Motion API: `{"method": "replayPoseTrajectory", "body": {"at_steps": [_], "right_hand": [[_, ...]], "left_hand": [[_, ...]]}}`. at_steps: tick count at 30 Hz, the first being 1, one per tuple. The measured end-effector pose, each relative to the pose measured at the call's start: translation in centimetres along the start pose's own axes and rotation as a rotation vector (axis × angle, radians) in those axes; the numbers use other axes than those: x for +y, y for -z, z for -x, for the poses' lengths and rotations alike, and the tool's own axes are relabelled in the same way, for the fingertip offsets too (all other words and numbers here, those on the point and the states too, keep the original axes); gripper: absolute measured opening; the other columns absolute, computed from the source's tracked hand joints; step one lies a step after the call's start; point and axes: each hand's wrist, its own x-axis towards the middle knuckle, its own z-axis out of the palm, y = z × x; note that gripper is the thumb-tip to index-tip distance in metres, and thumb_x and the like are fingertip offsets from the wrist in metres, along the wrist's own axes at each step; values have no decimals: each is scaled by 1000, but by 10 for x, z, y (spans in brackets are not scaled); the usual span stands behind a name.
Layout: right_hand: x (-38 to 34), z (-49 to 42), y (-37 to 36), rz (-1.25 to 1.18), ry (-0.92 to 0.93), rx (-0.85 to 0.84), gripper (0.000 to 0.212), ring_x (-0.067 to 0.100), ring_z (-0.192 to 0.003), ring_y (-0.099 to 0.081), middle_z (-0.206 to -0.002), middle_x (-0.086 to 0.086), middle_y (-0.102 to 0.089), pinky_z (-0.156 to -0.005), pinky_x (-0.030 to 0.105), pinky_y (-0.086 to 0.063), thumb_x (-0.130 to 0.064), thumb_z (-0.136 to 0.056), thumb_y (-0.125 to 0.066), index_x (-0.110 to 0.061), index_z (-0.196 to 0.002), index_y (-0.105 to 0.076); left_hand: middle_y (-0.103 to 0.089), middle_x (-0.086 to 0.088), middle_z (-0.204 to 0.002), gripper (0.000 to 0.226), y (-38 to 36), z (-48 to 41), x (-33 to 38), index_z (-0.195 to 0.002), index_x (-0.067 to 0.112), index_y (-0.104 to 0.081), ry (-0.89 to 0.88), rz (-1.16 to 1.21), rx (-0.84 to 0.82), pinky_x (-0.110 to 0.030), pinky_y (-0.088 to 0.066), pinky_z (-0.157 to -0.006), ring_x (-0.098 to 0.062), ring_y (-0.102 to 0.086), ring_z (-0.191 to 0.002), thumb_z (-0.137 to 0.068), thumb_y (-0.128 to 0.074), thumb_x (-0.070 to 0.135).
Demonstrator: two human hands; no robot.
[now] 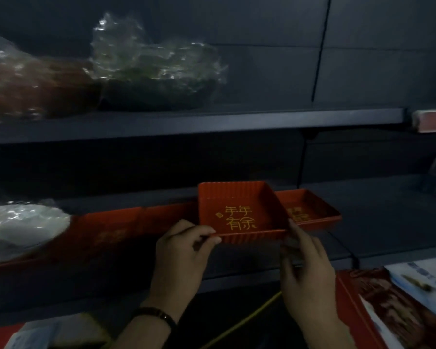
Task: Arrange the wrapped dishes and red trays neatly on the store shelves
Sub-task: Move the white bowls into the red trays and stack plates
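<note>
A red square tray point(239, 197) with gold characters is held tilted above the lower shelf point(237, 270). My left hand point(184, 250) pinches its near left corner, and my right hand point(305, 263) grips its near right corner. A second red tray point(312, 210) lies on the shelf just behind and to the right. More red trays point(126, 227) lie in a row to the left. A wrapped white dish point(20, 222) rests at the far left of that shelf. On the upper shelf point(212, 122) stand a wrapped brown dish point(33, 89) and a wrapped dark green dish point(156, 81).
The right part of both shelves is bare dark metal. A red price strip point(431, 120) sits at the upper shelf's right end. Printed boxes or leaflets point(398, 306) lie at the lower right, and a yellow cord point(247, 321) runs below my hands.
</note>
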Motion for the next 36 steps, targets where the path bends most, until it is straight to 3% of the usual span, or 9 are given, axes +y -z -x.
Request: {"method": "replayPoseTrajectory", "body": {"at_steps": [2, 7, 12, 15, 18, 23, 28, 33, 36], "right_hand": [[8, -12, 13, -16, -52, 3, 79, -22, -114, -49, -134, -17, -50, -96, 26, -47, 0, -96, -65, -43, -157, -41], [35, -33, 30, -37, -139, -73, 93, 13, -146, -44, -162, -12, -37, -119, 46, -43, -2, -98, -65, -48, -164, -18], [66, -46, 40, -40, -184, -249, 104, 9, -158, -23, -173, -26, -6, -123, 45, -38, 0, -98, -62, -60, -160, -4], [80, -46, 36, -14, -180, -296, 97, 6, -160, -15, -172, -28, 3, -126, 43, -35, -6, -100, -61, -53, -163, -4], [85, -49, 24, 8, -187, -324, 91, 7, -160, -14, -173, -24, 2, -127, 39, -32, -11, -101, -59, -45, -166, -4], [83, -56, 13, 78, -229, -353, 82, 8, -161, -1, -176, -9, 1, -126, 25, -14, -17, -104, -55, -32, -168, -6], [84, -60, 33, 227, -301, -377, 81, 25, -156, -14, -170, 3, -13, -125, 39, -23, -27, -100, -61, -31, -165, -14], [86, -62, 51, 232, -400, -338, 73, 23, -151, -21, -165, 1, -23, -123, 38, -26, -29, -99, -63, -31, -162, -25], [85, -58, 52, 216, -353, -323, 74, 18, -150, -22, -162, -4, -25, -123, 37, -30, -35, -98, -65, -33, -161, -26]], "left_hand": [[-68, 16, -95, 15, -26, -9, 10, -94, 24, -83, 8, 22, -2, -32, -64, -75, -2, -70, -85, -82, -91, 22], [-69, 14, -92, 12, -80, -27, 30, -90, 22, -83, -4, 62, -6, -31, -64, -71, -1, -71, -81, -81, -92, 23], [-69, 13, -96, 13, -131, -40, 36, -93, 23, -83, 35, 90, -38, -28, -64, -73, -1, -72, -83, -83, -91, 23], [-68, 13, -97, 11, -158, -46, 38, -92, 24, -82, 56, 84, -55, -24, -63, -72, -1, -71, -82, -85, -90, 24], [-65, 17, -96, 10, -180, -53, 38, -91, 26, -82, 52, 74, -65, -19, -60, -71, 2, -69, -80, -85, -89, 25], [-69, 12, -98, 11, -210, -56, 38, -93, 25, -82, 74, 71, -101, -29, -65, -73, 0, -71, -83, -85, -90, 25], [-69, 10, -102, 11, -230, -62, 43, -94, 25, -82, 70, 35, -127, -24, -63, -75, -1, -70, -85, -85, -89, 27], [-70, 8, -102, 14, -247, -75, 51, -94, 24, -83, 134, -13, -131, -3, -44, -68, -2, -68, -83, -84, -90, 28], [-69, 8, -106, 15, -256, -79, 52, -99, 23, -83, 159, -46, -149, -3, -37, -63, 3, -61, -78, -86, -88, 28]]}}
